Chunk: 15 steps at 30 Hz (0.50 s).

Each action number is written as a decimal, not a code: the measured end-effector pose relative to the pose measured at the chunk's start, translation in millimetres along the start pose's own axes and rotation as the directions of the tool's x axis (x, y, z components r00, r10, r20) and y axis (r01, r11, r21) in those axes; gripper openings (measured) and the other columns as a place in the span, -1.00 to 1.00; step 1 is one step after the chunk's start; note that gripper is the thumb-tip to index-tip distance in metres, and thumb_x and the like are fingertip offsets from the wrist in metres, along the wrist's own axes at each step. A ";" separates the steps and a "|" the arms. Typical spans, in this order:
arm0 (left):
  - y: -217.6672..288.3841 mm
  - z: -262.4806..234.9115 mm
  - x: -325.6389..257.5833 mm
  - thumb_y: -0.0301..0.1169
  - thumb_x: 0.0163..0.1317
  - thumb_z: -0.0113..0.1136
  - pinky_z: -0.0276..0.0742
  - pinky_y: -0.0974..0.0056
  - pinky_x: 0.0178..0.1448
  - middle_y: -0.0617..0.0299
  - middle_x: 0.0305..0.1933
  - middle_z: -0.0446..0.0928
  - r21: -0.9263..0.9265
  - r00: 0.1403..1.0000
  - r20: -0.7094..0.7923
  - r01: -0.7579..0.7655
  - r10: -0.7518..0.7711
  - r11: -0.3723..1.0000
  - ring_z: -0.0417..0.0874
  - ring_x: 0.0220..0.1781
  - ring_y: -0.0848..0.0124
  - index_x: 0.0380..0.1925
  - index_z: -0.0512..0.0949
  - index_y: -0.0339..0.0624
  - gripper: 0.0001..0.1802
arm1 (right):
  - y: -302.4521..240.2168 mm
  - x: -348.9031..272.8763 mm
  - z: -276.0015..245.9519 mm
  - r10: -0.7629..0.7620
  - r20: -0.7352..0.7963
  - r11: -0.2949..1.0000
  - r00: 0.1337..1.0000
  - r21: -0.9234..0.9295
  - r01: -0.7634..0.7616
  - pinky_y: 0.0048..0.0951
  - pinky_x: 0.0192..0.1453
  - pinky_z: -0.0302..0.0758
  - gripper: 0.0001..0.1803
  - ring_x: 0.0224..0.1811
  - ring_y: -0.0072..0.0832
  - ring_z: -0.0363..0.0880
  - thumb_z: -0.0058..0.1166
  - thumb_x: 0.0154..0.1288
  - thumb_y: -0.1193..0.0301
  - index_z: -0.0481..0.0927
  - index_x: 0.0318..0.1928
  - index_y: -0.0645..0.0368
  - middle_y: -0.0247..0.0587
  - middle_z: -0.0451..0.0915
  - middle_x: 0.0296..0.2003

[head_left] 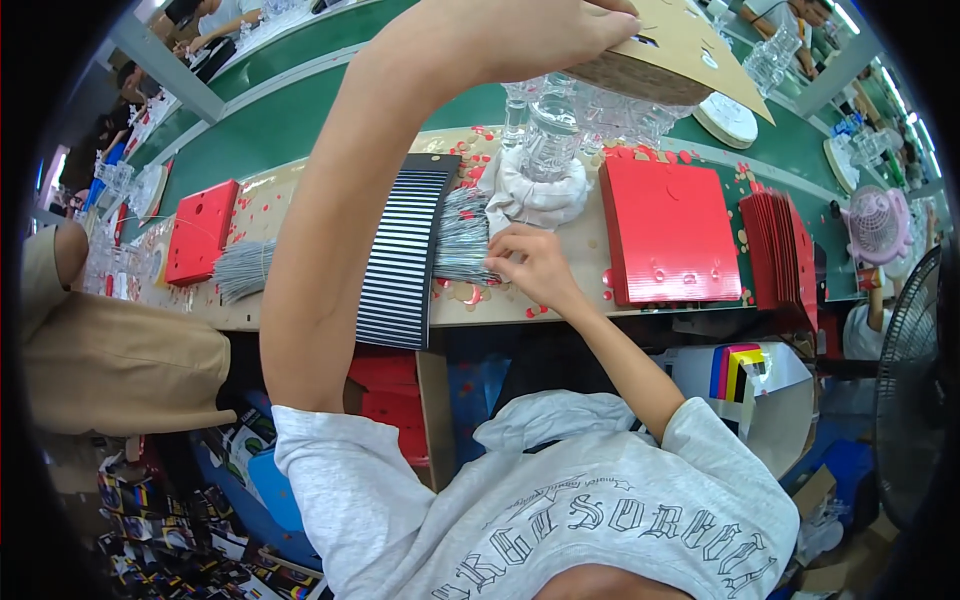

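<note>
High at the top, my left hand (510, 38) is closed at the edge of a tan cardboard piece (680, 45) with small punched holes, held over clear plastic parts (555, 125). Lower down, my right hand (538, 268) pinches at the right ends of a bundle of thin silver twist ties (462, 235). How many ties are between the fingertips cannot be seen. The bundle lies across a black-and-white striped board (408, 265), partly hidden by my left forearm. A crumpled white cloth (540, 200) lies just beyond my right hand.
Stacked red cards (668, 232) lie right of my right hand, with more red folded cards (778, 250) further right. Another silver tie bundle (245, 268) and a red box (200, 232) are leftward. Red and tan discs litter the table. A black fan (910, 390) stands right; people work nearby.
</note>
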<state>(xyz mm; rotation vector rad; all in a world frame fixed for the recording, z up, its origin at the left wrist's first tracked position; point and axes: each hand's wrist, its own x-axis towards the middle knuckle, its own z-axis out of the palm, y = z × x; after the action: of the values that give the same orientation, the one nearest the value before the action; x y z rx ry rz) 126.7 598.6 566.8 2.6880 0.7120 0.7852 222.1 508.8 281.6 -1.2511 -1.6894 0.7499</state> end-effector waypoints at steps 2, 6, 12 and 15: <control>4.7 0.6 2.0 -0.23 0.24 0.03 0.53 0.19 0.14 -0.09 -0.10 0.65 -0.001 1.000 0.003 0.007 -0.007 1.000 0.67 -0.06 0.04 -0.07 0.63 -0.30 -0.58 | 3.2 -5.1 1.5 0.075 -0.156 0.984 0.985 0.170 -0.048 -0.49 -0.39 0.46 -0.92 -0.47 -0.55 0.58 0.31 0.02 0.54 0.67 -0.44 0.25 -0.23 0.65 -0.36; 12.8 1.4 2.9 -0.23 0.26 0.05 0.52 0.21 0.14 -0.06 -0.06 0.65 0.015 1.000 0.008 0.004 -0.004 1.000 0.67 -0.03 0.07 -0.05 0.63 -0.28 -0.59 | -5.2 -17.1 -0.3 0.128 -0.359 0.974 0.925 0.220 -0.049 -0.54 -0.43 0.46 -0.93 -0.45 -0.56 0.60 0.27 0.11 0.55 0.65 -0.38 0.28 -0.24 0.63 -0.38; 27.2 4.0 5.1 -0.28 0.31 0.06 0.50 0.22 0.13 -0.03 -0.03 0.65 0.085 0.999 0.039 0.004 -0.007 0.996 0.66 -0.02 0.09 -0.01 0.62 -0.23 -0.64 | -21.1 -22.4 -43.3 0.219 -0.531 0.874 0.818 0.480 0.078 -0.60 -0.35 0.53 -0.87 -0.45 -0.52 0.66 -0.02 0.43 0.50 0.46 -0.15 0.35 -0.15 0.64 -0.36; 42.7 3.3 10.7 -0.32 0.31 0.08 0.51 0.24 0.11 -0.03 -0.04 0.65 0.083 0.996 0.054 0.064 -0.069 0.994 0.66 -0.05 0.12 -0.01 0.62 -0.22 -0.67 | -24.4 -24.1 -77.5 0.303 -0.547 0.800 0.780 0.591 0.104 -0.51 -0.29 0.59 -0.88 -0.35 -0.39 0.72 -0.15 0.50 0.46 0.36 -0.12 0.28 0.00 0.67 -0.28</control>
<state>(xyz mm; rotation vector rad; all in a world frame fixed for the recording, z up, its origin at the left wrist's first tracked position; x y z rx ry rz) 152.8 567.5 584.3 2.7306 0.8320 0.6747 284.3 475.8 328.7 -0.9785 -0.7414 0.7432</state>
